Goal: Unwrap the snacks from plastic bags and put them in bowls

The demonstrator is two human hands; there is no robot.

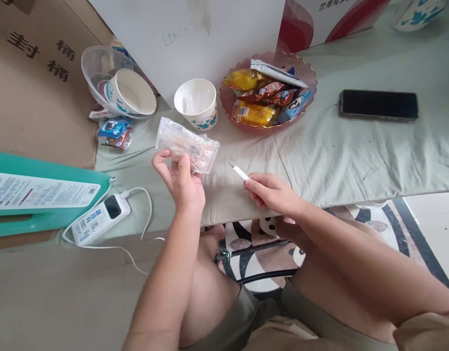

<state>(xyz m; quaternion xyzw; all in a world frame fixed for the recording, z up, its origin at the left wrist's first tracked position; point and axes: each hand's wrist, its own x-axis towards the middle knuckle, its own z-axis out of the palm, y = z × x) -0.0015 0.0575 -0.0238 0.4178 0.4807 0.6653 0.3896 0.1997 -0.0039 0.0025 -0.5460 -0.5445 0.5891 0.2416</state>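
My left hand (182,178) pinches a crinkled clear plastic packet (188,146) between thumb and fingers, above the cloth. What is inside it looks pale and brownish, too unclear to name. My right hand (270,191) is closed round a slim white pen-like tool (241,172), whose thin dark tip points up and left, apart from the packet. Just behind the packet stands a white paper cup (197,105) with blue leaf prints and clear plastic inside. A pink scalloped bowl (230,114) of wrapped snacks (259,113) stands to the cup's right.
A black phone (378,105) lies at right. At left are a paper cup (133,92) in a clear plastic bowl (91,63), snack packets (115,132), a white power bank (100,219) with a cable and a green jug (45,195). Cardboard boxes (217,44) stand behind.
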